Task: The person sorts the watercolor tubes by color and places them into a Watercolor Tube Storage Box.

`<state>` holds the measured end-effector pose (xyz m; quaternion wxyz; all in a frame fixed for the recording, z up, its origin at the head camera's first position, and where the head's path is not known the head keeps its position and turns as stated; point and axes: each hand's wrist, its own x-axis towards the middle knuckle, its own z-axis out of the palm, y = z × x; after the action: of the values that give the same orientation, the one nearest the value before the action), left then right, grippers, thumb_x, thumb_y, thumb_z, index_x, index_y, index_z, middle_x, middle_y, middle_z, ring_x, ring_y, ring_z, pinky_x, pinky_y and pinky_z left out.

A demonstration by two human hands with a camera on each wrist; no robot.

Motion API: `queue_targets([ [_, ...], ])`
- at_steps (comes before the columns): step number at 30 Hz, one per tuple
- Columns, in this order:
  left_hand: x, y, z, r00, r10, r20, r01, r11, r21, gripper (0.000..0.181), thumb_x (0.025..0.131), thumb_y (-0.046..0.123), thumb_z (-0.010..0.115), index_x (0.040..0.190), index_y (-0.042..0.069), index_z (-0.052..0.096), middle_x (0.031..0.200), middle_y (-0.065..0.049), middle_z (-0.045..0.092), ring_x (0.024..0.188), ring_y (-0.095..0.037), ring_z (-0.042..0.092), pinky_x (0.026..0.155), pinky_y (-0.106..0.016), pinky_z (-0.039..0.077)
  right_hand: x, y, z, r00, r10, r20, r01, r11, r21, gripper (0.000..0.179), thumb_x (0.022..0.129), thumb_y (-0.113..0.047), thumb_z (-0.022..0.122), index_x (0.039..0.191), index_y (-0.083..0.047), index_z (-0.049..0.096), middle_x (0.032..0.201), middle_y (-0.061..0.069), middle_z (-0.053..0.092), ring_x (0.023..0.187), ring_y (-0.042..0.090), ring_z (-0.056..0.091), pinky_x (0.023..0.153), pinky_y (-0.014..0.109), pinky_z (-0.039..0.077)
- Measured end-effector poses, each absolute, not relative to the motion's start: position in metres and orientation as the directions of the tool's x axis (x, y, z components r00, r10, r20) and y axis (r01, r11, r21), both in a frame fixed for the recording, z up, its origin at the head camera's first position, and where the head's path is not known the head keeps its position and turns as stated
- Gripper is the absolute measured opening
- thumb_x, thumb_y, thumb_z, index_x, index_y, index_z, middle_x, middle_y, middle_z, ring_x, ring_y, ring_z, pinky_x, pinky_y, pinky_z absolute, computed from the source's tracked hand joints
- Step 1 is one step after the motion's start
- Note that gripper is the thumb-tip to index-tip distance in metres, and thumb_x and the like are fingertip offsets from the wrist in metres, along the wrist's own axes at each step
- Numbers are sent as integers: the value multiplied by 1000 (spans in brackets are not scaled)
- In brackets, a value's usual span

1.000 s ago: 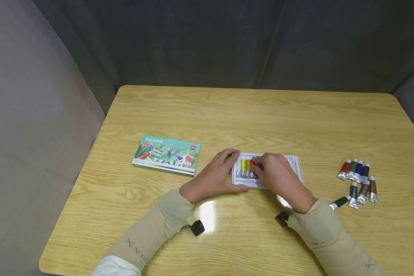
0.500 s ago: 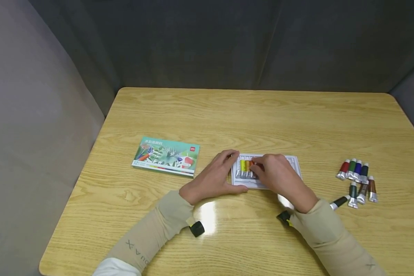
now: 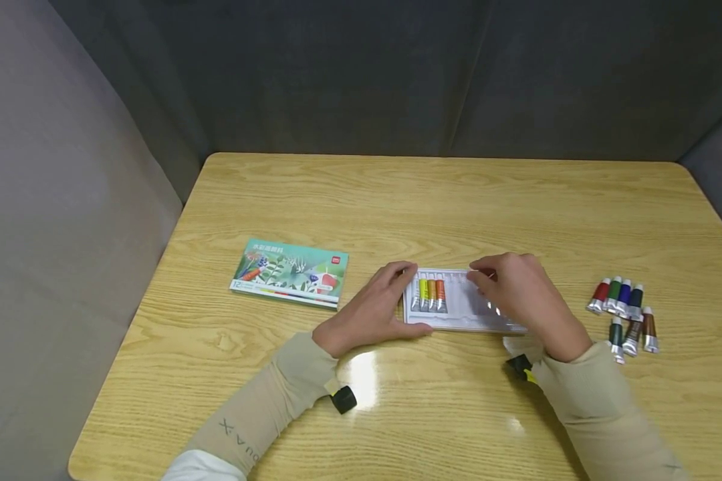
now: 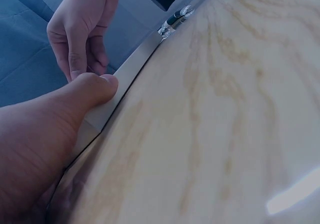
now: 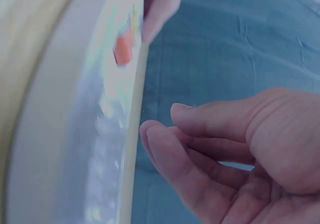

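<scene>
Head view: wooden table, dark curtain (left grip around tray, right grip released).

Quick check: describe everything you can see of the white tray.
The tray is shallow, rectangular and white, with a shiny, plastic-looking interior and a rim. It lies flat on the wooden table, its long sides running left to right. Four paint tubes, pale, yellow, ochre and orange, lie side by side at its left end. The left hand grips that end. The right hand is over its right part, partly hiding it; whether they touch is unclear.
</scene>
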<state>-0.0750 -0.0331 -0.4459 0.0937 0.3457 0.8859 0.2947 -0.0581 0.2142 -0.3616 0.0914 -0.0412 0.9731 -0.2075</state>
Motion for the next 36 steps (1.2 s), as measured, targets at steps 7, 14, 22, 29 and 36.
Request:
queue_targets([
  [7,-74,-33,-445,-741,670,35,555,582,595,109,85,64,76,163,6,28,165,-6,33,152,-21,36,125,-37,37,-62,241,-354,-984,-22,-178,50,917,-395,37,101,-23,66,126,3,72,107,22,76,81,27,64,62,29,45],
  [14,-74,-34,-444,-740,672,20,548,586,597,109,85,65,75,164,6,27,166,-6,32,153,-21,35,126,-36,36,-64,279,-349,-974,25,-226,110,922,-371,40,101,-27,65,126,4,70,110,23,76,90,31,69,67,34,49],
  [22,-74,-33,-445,-740,672,29,552,582,597,109,85,64,76,164,6,28,165,-5,32,152,-20,36,125,-36,37,-63,322,-346,-958,64,-279,164,922,-350,41,102,-27,62,125,6,68,95,18,79,77,22,70,71,43,50],
  [29,-74,-34,-445,-735,678,29,556,577,599,108,86,64,75,164,6,27,165,-6,32,152,-21,36,125,-37,37,-62,348,-348,-943,87,-320,202,916,-347,41,103,-27,59,126,7,66,84,13,76,68,21,67,76,47,47],
  [36,-74,-35,-445,-738,675,18,547,581,603,109,85,65,74,164,7,26,166,-5,31,152,-20,35,126,-37,36,-61,364,-352,-935,149,-323,251,920,-302,42,101,-28,60,120,8,67,82,13,77,82,32,69,82,59,50],
])
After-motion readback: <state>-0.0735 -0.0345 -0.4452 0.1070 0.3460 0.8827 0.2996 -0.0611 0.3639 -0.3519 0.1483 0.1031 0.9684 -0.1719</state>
